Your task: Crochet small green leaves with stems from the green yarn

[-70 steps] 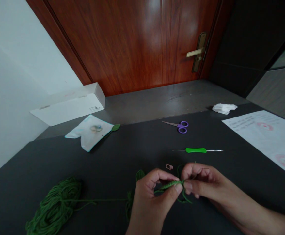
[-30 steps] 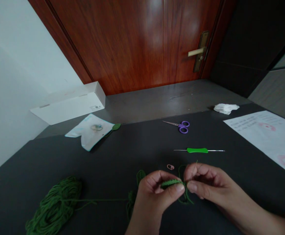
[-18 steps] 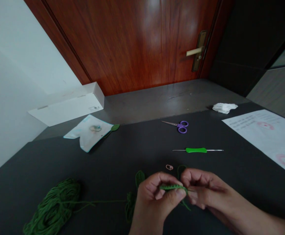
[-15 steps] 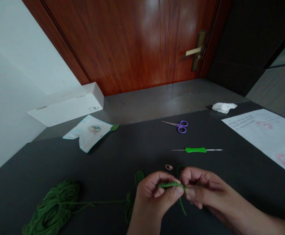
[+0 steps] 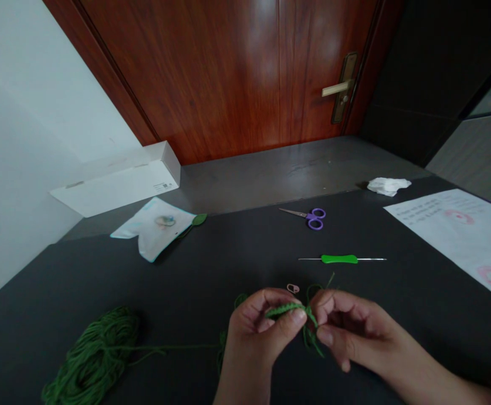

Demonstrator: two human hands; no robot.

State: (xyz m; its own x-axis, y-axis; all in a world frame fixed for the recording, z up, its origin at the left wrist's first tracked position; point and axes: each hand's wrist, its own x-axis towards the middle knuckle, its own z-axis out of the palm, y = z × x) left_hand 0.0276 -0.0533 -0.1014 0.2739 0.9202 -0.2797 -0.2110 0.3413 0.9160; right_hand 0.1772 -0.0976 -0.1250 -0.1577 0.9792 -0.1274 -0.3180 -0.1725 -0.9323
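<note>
A small strip of green crochet work (image 5: 282, 309) is pinched between the thumb and fingers of my left hand (image 5: 266, 323). Just to its right, the thumb and index finger of my right hand (image 5: 348, 329) are closed on green yarn (image 5: 311, 319) at the end of the strip. Loose yarn ends dangle below and stick up between the hands. A pink stitch marker (image 5: 293, 288) lies on the table right behind my fingers. Farther back rests a crochet hook (image 5: 339, 259) with a green grip. Part of the yarn is hidden behind my left hand.
A skein of green yarn (image 5: 93, 360) lies at the left, its strand running toward my left hand. Purple-handled scissors (image 5: 314, 218), a white pouch (image 5: 161, 228) beside a green leaf (image 5: 199, 219), a white box (image 5: 118, 188), crumpled tissue (image 5: 387, 186) and a printed sheet (image 5: 460, 230) lie around.
My hands have moved slightly apart, the left one shifting left with the crochet strip. More yarn shows between them, and a yarn end now sticks up behind my right fingers.
</note>
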